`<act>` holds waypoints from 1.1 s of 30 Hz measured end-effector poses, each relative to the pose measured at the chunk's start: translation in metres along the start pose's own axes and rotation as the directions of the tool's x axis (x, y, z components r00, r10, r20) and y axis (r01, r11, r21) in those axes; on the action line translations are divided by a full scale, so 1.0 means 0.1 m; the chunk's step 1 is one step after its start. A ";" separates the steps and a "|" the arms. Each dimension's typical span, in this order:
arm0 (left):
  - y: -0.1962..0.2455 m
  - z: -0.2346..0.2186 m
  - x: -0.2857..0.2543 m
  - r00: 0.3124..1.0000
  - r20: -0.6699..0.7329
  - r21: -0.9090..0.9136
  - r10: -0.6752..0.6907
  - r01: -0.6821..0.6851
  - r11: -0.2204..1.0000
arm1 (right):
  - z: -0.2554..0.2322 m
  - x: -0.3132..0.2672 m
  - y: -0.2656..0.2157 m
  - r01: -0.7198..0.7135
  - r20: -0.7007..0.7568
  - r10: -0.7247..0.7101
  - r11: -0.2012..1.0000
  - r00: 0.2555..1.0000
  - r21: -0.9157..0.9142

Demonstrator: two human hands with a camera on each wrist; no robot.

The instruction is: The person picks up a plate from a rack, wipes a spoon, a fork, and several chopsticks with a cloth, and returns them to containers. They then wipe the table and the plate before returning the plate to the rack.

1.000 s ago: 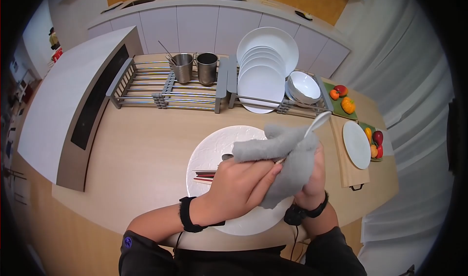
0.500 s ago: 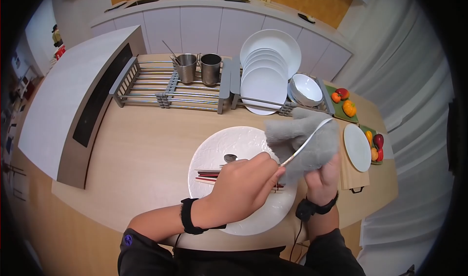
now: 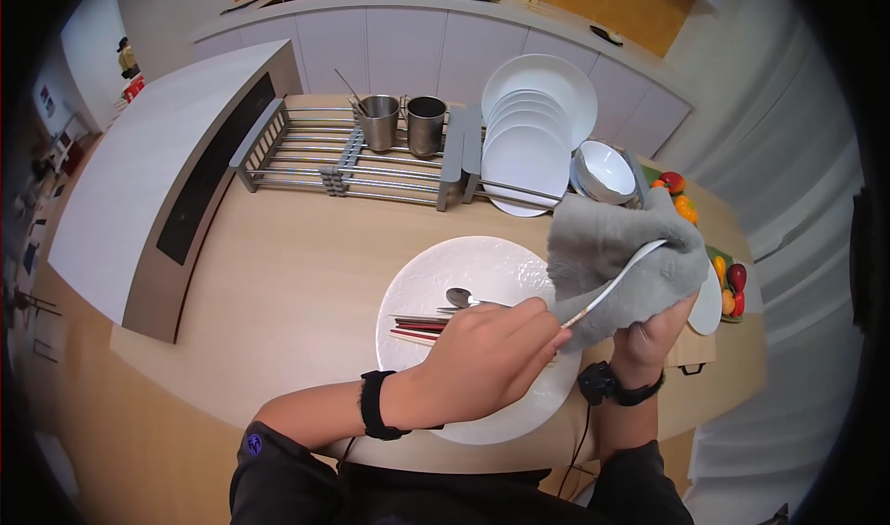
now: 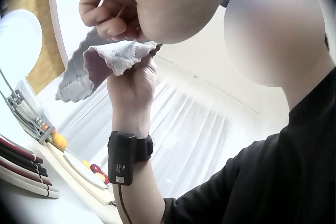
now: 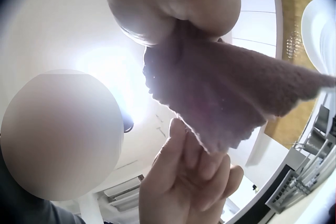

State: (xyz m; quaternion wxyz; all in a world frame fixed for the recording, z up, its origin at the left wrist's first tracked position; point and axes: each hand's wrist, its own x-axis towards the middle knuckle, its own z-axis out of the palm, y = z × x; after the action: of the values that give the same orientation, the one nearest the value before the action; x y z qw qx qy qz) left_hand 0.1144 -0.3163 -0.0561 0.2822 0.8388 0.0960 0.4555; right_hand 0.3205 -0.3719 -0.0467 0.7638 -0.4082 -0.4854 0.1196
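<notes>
My left hand (image 3: 482,358) pinches the handle end of a long pale spoon (image 3: 607,290) with curled fingers. The spoon slants up to the right across a grey cloth (image 3: 603,238). Behind and under the cloth is my right hand (image 3: 652,340), gripping it, most of its fingers hidden. In the left wrist view the cloth (image 4: 79,79) hangs between both hands; the right wrist view shows it (image 5: 220,87) over the left hand's curled fingers (image 5: 210,174). Below my left hand, a large white plate (image 3: 445,258) carries chopsticks (image 3: 417,325) and a metal spoon (image 3: 459,297).
A metal rack (image 3: 306,154) with two steel cups (image 3: 379,126) stands at the back. Beside it are upright white plates (image 3: 524,164) and white bowls (image 3: 607,171). A grey-white appliance (image 3: 167,182) is at left; vegetables (image 3: 735,277), a white plate (image 3: 706,304) and a board (image 3: 693,347) lie right.
The cloth and right hand have moved right and spread away from the left hand, baring more of the pale spoon. The left hand keeps its pinch. The head view has shifted slightly.
</notes>
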 end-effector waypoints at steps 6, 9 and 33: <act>-0.03 -0.01 -0.02 0.994 0.079 -0.098 -0.069 0.077 0.992 | -0.01 0.08 -0.06 -0.037 0.062 0.039 0.999 0.997 -0.038; -0.04 -0.02 -0.01 0.987 0.122 -0.131 -0.106 0.122 0.984 | 0.02 0.12 -0.08 -0.061 0.013 0.061 0.997 0.998 -0.046; -0.02 -0.11 0.07 0.983 0.025 -0.153 -0.184 0.186 0.971 | -0.10 0.23 0.00 -0.246 0.211 0.243 0.969 0.947 -0.012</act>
State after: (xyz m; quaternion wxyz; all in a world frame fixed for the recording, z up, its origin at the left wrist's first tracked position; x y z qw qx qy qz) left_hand 0.1096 -0.3075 -0.0476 0.3880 0.8042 0.1366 0.4291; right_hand 0.3402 -0.3638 -0.0340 0.6901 -0.4446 -0.5087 0.2594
